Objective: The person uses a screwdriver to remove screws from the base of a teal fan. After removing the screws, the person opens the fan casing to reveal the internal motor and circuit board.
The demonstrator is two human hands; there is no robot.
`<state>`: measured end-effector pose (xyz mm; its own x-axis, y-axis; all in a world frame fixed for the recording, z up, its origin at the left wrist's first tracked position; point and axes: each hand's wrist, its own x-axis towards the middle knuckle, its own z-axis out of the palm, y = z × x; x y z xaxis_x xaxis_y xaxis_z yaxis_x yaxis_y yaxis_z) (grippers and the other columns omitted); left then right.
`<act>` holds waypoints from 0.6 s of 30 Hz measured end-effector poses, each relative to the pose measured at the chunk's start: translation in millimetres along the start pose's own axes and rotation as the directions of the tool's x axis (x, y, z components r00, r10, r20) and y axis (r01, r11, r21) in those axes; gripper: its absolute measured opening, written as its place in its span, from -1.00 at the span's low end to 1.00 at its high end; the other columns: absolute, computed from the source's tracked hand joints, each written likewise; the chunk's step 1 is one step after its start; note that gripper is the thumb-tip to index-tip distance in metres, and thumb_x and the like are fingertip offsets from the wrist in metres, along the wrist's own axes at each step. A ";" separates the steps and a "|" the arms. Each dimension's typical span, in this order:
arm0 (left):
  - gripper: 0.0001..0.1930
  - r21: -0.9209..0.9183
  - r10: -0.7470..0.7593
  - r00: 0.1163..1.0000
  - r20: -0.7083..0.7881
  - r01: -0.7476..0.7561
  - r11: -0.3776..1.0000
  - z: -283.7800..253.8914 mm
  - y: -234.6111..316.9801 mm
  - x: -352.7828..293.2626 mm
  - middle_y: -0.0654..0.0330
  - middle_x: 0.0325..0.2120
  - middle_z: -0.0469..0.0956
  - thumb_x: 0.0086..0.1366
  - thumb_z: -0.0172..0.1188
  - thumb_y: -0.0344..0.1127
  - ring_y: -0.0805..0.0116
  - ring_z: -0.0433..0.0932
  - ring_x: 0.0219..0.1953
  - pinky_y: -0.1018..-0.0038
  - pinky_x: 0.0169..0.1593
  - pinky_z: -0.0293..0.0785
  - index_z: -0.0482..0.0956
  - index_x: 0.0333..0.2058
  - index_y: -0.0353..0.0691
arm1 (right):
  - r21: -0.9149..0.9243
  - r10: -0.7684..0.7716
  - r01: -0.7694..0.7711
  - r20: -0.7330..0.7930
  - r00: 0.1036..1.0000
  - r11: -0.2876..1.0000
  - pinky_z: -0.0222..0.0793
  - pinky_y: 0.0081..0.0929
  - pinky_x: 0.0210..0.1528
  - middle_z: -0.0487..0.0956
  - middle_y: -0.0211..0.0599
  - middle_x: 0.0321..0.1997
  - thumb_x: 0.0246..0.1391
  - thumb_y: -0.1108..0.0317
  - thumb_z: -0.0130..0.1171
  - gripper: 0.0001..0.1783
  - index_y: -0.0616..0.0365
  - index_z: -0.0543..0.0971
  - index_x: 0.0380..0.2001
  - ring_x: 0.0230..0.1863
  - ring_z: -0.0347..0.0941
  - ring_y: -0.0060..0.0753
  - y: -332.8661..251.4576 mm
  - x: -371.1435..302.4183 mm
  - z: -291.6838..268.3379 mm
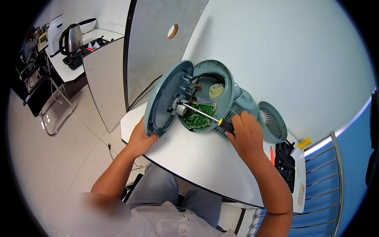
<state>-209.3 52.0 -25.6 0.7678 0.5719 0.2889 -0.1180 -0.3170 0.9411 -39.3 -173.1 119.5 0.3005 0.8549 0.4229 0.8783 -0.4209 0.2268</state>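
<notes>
My left hand (141, 139) grips the lower edge of a round blue-green cover (162, 94), tilted up on its side. In my right hand (247, 134) is a screwdriver (205, 114) with a black and yellow handle. Its long shaft reaches left to the small motor part (182, 107) on the cover's inner face; exactly where the tip sits is hard to make out. Behind stands the open round housing (223, 73) of what looks like a fan. A green circuit board (198, 117) lies at its lower part, with wires running between housing and cover.
Right of the housing are a blue-green slatted grille piece (246, 100) and a round ring part (279, 122). A black tool case (285, 164), a red-handled tool (272, 155) and a yellow item (304, 143) lie farther right. The white table (181, 152) has a curved front edge; a grey partition (156, 47) rises behind.
</notes>
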 end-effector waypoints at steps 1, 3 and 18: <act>-0.28 0.001 -0.004 1.000 0.002 0.004 1.000 0.2 1.5 0.2 -0.03 -0.10 0.44 -0.13 0.08 -0.47 0.08 0.42 -0.03 0.40 0.09 0.25 0.20 0.14 -0.26 | 0.003 0.004 -0.004 -0.026 1.000 1.000 0.22 -0.31 -0.39 0.31 -0.28 -0.39 -0.37 0.41 0.40 -0.55 0.15 0.42 -0.33 -0.35 0.31 -0.22 1.1 -0.3 1.7; -0.28 -0.007 0.006 1.000 -0.001 -0.006 1.000 0.8 0.1 0.1 -0.03 -0.11 0.45 -0.13 0.08 -0.47 0.08 0.42 -0.03 0.40 0.09 0.25 0.20 0.14 -0.26 | 0.011 0.010 -0.009 -0.078 0.997 1.000 0.22 -0.33 -0.44 0.27 -0.28 -0.40 -0.37 0.35 0.40 -0.60 0.12 0.38 -0.45 -0.36 0.29 -0.27 4.2 -1.5 8.6; -0.27 -0.001 0.022 1.000 -0.012 -0.022 1.000 2.0 1.7 -0.6 -0.01 -0.12 0.45 -0.12 0.08 -0.47 0.10 0.42 -0.04 0.40 0.08 0.26 0.19 0.15 -0.25 | -0.074 0.005 -0.007 -0.027 1.000 0.997 0.22 -0.35 -0.51 0.35 -0.39 -0.56 -0.27 0.39 0.28 -0.73 0.06 0.37 -0.49 -0.53 0.35 -0.32 5.4 -4.5 12.7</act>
<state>-208.7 49.6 -24.5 0.7573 0.5738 0.3119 -0.1358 -0.3288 0.9346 -31.2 -175.4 107.7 0.2946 0.8443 0.4476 0.8465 -0.4479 0.2878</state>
